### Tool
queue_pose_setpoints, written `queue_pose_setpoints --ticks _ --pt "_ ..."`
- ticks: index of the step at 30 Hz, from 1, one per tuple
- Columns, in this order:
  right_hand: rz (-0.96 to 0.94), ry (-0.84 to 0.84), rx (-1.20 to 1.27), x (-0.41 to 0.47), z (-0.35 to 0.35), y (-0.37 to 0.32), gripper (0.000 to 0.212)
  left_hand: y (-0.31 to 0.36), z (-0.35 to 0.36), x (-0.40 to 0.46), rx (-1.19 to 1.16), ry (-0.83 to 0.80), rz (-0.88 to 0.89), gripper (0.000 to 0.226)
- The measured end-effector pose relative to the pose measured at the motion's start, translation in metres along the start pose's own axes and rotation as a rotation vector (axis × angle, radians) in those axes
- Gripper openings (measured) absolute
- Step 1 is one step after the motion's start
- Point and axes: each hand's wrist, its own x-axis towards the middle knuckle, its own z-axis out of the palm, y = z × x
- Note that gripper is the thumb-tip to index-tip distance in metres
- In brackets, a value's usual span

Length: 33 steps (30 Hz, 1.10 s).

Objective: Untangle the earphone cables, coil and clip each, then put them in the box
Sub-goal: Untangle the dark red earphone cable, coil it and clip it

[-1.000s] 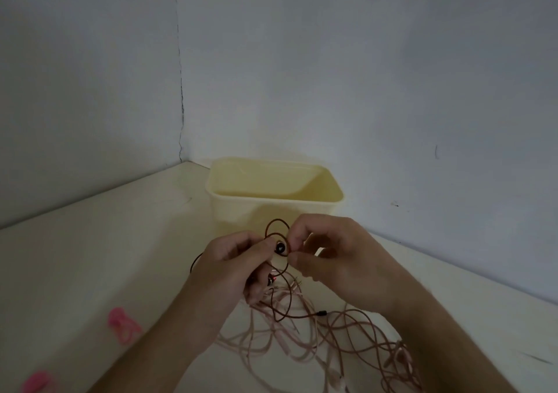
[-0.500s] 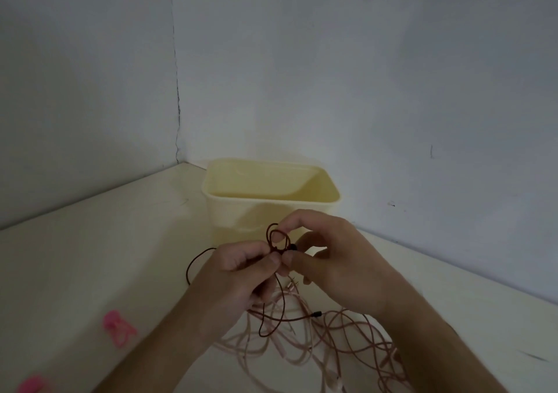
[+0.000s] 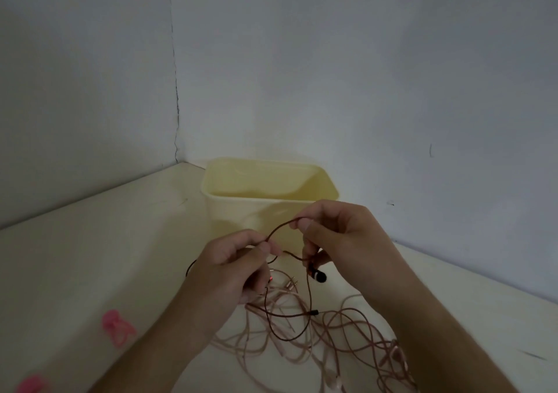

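Dark earphone cable (image 3: 279, 229) stretched between two pinching hands, in front of the box.

The cable arcs up between the hands — the left hand (image 3: 232, 267) pinches one end of the arc between thumb and forefinger, other fingers curled under; the right hand (image 3: 338, 235) nips the other end at its thumb tip, its lower fingers curled around the strand whose black earbud (image 3: 317, 276) dangles just beneath. From there the cable drops in a loop toward 6 o'clock, onto the pale pink tangle of cables (image 3: 332, 341) spread on the table (image 3: 90, 256). The cream box (image 3: 268, 193) stands open at 12 o'clock, just behind the knuckles, tucked near the wall corner. Two pink clips — one (image 3: 116, 326) at 8 o'clock, another (image 3: 31, 384) at the bottom-left edge — lie well apart from the hands, with bare tabletop between.
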Motion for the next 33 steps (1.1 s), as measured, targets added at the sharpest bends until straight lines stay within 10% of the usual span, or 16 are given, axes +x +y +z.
queue_pose_setpoints --ticks 12,22,33 --pt "0.091 -0.060 0.048 -0.004 0.006 -0.002 0.015 -0.008 0.002 0.000 0.193 -0.181 -0.005 0.016" --pt "0.211 -0.226 0.141 -0.003 -0.004 -0.001 0.027 0.001 0.000 -0.001 0.082 -0.029 0.051 0.030" --pt "-0.004 0.005 -0.160 -0.003 -0.001 -0.007 0.010 -0.001 0.003 0.000 0.120 -0.095 0.054 0.031"
